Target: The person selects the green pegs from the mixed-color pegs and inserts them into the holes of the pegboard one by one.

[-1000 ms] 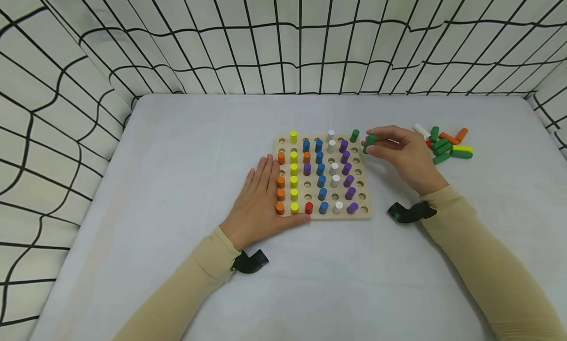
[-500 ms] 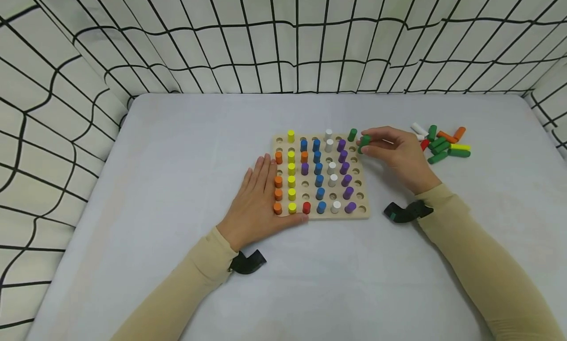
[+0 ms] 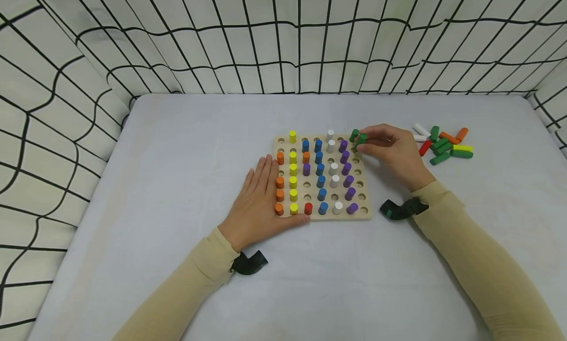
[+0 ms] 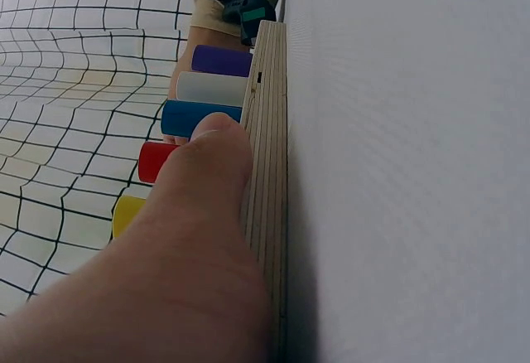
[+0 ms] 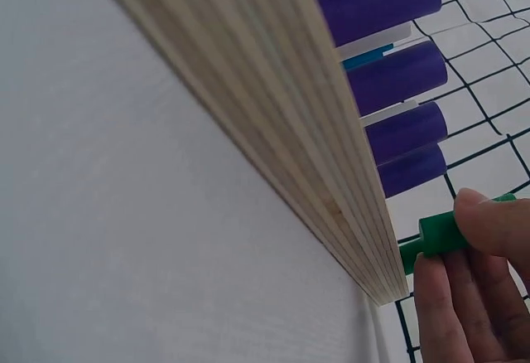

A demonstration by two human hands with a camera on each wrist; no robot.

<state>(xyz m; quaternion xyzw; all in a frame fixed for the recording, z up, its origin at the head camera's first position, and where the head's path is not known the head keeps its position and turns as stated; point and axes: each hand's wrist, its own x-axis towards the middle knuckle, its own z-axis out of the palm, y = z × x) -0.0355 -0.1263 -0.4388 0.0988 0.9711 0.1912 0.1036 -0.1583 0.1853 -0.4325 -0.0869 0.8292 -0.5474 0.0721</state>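
Observation:
A wooden pegboard (image 3: 366, 213) with rows of round holes lies on the white table, filled with columns of orange, yellow, blue, white and purple pegs. Flat along its left and front edges rests my left hand (image 3: 257, 208), fingers straight, thumb near the red peg (image 3: 308, 208). My right hand (image 3: 394, 149) pinches a green peg (image 3: 362, 139) between thumb and fingers at the board's far right column. Just behind it another green peg (image 3: 354, 135) stands in the corner hole. In the right wrist view the held green peg (image 5: 440, 234) is close to the board; whether its end sits in a hole is unclear.
A loose pile of green, orange, white, red and yellow pegs (image 3: 440, 144) lies right of the board. Black straps (image 3: 250, 263) are on both wrists. A white wall with a black grid (image 3: 283, 41) stands behind the table.
My right hand has moved slightly left with the green peg, from beside the board to over its right column. The left hand stays in place on the board.

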